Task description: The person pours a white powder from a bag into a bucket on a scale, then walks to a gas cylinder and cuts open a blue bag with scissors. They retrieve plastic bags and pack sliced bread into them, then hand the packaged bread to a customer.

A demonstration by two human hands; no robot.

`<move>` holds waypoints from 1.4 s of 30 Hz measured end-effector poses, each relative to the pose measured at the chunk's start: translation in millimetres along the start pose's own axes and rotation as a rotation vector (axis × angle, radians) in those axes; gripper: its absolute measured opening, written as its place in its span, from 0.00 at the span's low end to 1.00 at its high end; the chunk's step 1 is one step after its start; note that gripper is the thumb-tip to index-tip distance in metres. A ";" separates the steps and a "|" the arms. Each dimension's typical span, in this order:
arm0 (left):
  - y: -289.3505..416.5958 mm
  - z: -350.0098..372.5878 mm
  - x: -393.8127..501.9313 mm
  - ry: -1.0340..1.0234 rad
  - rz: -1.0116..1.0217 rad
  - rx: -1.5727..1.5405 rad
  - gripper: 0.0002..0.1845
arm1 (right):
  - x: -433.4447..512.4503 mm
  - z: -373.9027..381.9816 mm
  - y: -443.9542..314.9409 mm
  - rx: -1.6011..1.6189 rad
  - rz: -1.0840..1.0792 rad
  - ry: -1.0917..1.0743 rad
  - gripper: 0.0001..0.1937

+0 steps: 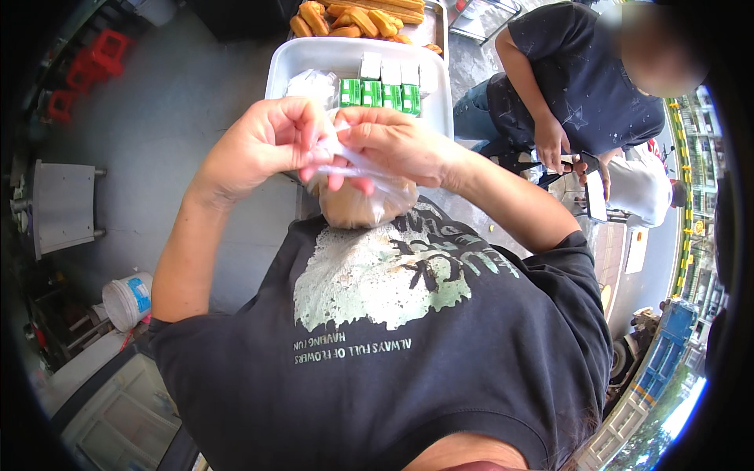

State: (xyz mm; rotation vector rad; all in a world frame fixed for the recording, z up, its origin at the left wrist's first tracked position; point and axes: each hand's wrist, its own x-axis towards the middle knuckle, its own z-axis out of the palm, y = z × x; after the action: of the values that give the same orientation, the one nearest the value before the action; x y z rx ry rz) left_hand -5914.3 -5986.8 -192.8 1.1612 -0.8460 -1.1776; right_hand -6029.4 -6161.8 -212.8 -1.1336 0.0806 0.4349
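Both hands are raised before my chest at the neck of a clear plastic bag (pixel 377 203). Something tan-brown sits inside the bag, and the film blurs what it is. My left hand (pixel 271 138) pinches the gathered plastic between thumb and fingers. From the other side my right hand (pixel 400 141) grips the same twisted film, some of its fingertips showing below it. Beneath the hands the filled bag hangs close to my dark printed T-shirt (pixel 377 388).
Beyond my hands a white plastic tub (pixel 283 70) holds green-and-white packs (pixel 371 94) and crumpled plastic bags (pixel 311 85). Fried dough sticks (pixel 353 20) lie on a metal tray behind it. At right stands a person (pixel 565 76) with a phone (pixel 595 188); a white bucket (pixel 126 301) is at left.
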 end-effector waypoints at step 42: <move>5.5 -2.1 57.2 0.394 0.370 1.098 0.07 | 18.0 -82.9 -10.4 -1.040 -0.878 1.023 0.05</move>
State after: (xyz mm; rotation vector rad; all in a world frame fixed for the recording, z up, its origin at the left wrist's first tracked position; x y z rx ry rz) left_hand -5898.4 -6042.1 -192.1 1.9057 -1.3645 -0.0795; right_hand -5996.2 -6233.8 -244.6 -2.1544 0.2455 -1.0500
